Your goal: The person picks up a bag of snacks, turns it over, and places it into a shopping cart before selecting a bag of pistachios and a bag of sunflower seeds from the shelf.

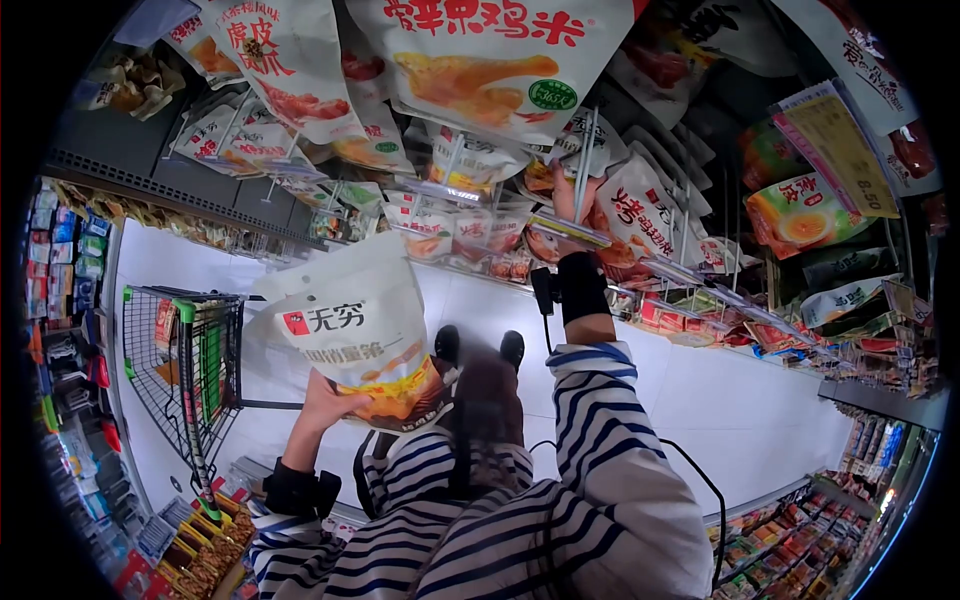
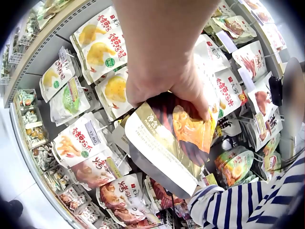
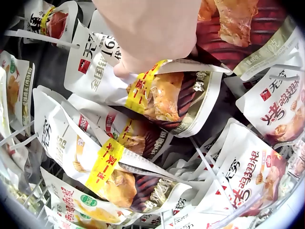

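Note:
My left hand grips a white snack pouch by its lower side, with the printed front facing up in the head view. In the left wrist view the fingers wrap the same pouch, whose lower part has a dark red panel with roasted meat. My right hand reaches among the hanging pouches on the rack. Seen from the right wrist, that hand holds a white pouch with a yellow band, its thumb against the front. The fingers behind this pouch are hidden.
More pouches hang on metal prongs, including one with a yellow band. Large pouches jut out at the top. Price tags stick out from the rack. A shopping cart stands on the white floor at the left.

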`<state>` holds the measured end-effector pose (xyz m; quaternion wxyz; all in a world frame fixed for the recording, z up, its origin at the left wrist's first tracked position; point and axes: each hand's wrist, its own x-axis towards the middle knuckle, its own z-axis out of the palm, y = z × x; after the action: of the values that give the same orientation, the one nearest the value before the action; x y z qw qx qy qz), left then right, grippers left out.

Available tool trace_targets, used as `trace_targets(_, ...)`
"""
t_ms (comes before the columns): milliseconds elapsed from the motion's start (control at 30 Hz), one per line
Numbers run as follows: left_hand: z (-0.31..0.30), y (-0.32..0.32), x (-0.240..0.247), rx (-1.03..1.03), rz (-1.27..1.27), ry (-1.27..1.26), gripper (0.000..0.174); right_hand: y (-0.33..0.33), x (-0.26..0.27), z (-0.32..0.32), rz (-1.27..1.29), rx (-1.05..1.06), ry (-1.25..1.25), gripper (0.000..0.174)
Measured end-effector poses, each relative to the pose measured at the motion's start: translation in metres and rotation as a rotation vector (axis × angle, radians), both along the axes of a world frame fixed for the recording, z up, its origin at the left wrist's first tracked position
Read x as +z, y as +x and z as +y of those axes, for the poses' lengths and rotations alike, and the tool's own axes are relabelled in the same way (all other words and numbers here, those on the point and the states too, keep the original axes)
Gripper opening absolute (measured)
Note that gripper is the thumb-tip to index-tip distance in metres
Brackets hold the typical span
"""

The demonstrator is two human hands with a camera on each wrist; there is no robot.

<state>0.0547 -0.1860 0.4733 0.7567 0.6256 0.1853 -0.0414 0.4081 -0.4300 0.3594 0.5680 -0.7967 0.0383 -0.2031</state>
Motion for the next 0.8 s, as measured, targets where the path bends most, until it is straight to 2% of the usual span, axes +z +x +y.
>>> trace_targets(167,0.000,0.002,-0.004,-0.071,0.067,0.049,0.063,0.000,-0.018,0.003,-0.036,-0.051,0.033,0.073)
trace_targets(267,-0.005,0.008,-0.003,-0.099,0.060,0.047,0.059,-0.015,-0.035,-0.001,-0.030,0.089,0.104,0.072)
trace_targets(333,-0.008,0.014,-0.006,-0.136,0.055,0.080,0.059,-0.030,-0.051,-0.008,-0.257,-0.033,-0.498,0.059)
trace_targets(400,-0.012,0.023,-0.004,-0.146,0.025,0.081,0.057,-0.057,-0.039,-0.007,-0.160,-0.013,-0.101,0.052)
trace_targets(433,-0.013,0.028,-0.006,-0.168,0.015,0.073,0.057,-0.063,-0.046,-0.011,-0.061,0.074,-0.056,0.040)
trace_targets(467,-0.014,0.030,-0.007,-0.185,0.010,0.065,0.056,-0.072,-0.053,-0.019,0.116,0.247,0.103,0.038)
trace_targets(533,-0.016,0.036,-0.014,-0.217,0.005,0.108,0.057,-0.118,-0.013,-0.021,0.484,0.591,0.428,0.036)
trace_targets(567,-0.016,0.038,-0.024,-0.236,-0.010,0.124,0.057,-0.126,-0.026,-0.028,0.460,0.728,0.378,0.034)
trace_targets(700,-0.026,0.051,-0.034,-0.298,-0.079,0.104,0.057,-0.175,0.058,-0.025,0.545,0.942,0.716,0.037)
trace_targets(800,-0.033,0.056,-0.050,-0.374,-0.061,0.144,0.059,-0.184,0.087,-0.027,0.485,0.950,0.564,0.038)
